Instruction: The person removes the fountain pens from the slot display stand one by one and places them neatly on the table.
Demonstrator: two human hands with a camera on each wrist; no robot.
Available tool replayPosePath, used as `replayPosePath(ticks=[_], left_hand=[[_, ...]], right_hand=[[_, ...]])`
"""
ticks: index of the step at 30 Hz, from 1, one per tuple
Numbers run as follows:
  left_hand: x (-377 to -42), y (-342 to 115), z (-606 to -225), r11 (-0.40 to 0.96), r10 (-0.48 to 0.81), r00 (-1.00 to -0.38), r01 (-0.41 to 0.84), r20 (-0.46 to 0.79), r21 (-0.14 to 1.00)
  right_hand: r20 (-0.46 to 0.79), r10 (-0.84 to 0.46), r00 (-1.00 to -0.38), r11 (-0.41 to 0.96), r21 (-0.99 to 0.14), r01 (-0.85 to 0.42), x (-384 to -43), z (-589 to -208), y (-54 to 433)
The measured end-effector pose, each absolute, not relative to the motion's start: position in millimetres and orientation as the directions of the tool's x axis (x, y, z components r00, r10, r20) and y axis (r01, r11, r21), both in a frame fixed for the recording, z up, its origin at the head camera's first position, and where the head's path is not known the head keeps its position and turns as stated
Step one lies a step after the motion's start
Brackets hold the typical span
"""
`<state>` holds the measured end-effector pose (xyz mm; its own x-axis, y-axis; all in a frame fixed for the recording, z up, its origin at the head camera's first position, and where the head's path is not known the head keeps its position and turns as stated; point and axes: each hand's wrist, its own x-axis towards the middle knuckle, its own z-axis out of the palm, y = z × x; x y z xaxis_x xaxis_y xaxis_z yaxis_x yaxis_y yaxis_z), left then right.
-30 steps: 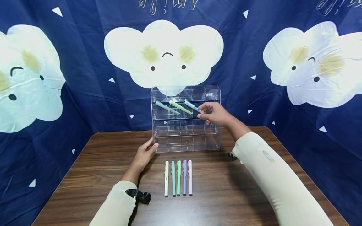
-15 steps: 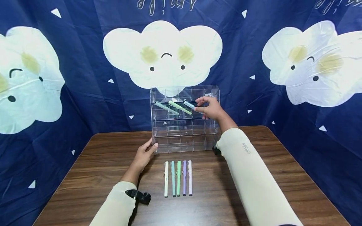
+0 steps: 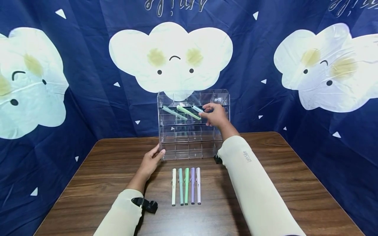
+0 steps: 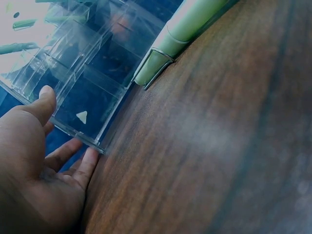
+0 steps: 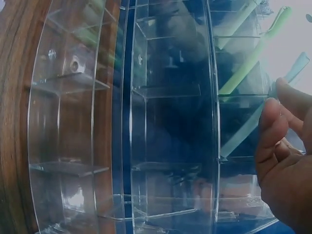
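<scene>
My left hand (image 3: 151, 163) holds the lower left side of a clear acrylic rack (image 3: 189, 153), thumb in front and the other fingers behind its edge. High on the rack, my right hand (image 3: 216, 115) pinches a light blue pen (image 3: 196, 108) between thumb and fingers. In the right wrist view this pen (image 5: 239, 135) slants, its lower end inside a compartment and its middle partly covered by the fingertips. To its left, a light green pen (image 3: 188, 112) and a grey-green pen (image 3: 174, 112) lean in the same row.
Several pens lie side by side on the wooden table (image 3: 106, 177) before the rack: cream (image 3: 173, 186), teal (image 3: 181, 186), green (image 3: 186, 186), purple (image 3: 193, 186) and pale lilac (image 3: 199, 186). A blue cloud-patterned curtain (image 3: 251, 108) hangs behind.
My right hand has moved left along the light blue pen, now covering more of it. The left hand stays at the rack's side, and the pens on the table have not moved.
</scene>
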<state>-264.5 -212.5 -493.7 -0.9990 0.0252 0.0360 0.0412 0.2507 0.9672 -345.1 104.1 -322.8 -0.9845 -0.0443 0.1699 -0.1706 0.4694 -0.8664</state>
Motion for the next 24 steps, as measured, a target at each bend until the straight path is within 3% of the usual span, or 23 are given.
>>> replayPosePath(ticks=[9, 24], left_hand=[[-264.0, -212.7, -494.3, 0.234, 0.022, -0.999, 0.038, 0.034, 0.972], [-264.5, -212.4, -494.5, 0.214, 0.021, -0.999, 0.048, 0.045, 0.976]], right_hand=[[0.139, -0.047, -0.989, 0.431, -0.891, -0.146, -344.9, -327.0, 96.3], [0.191, -0.035, -0.981, 0.482, -0.857, -0.184, -350.5, -325.2, 93.4]])
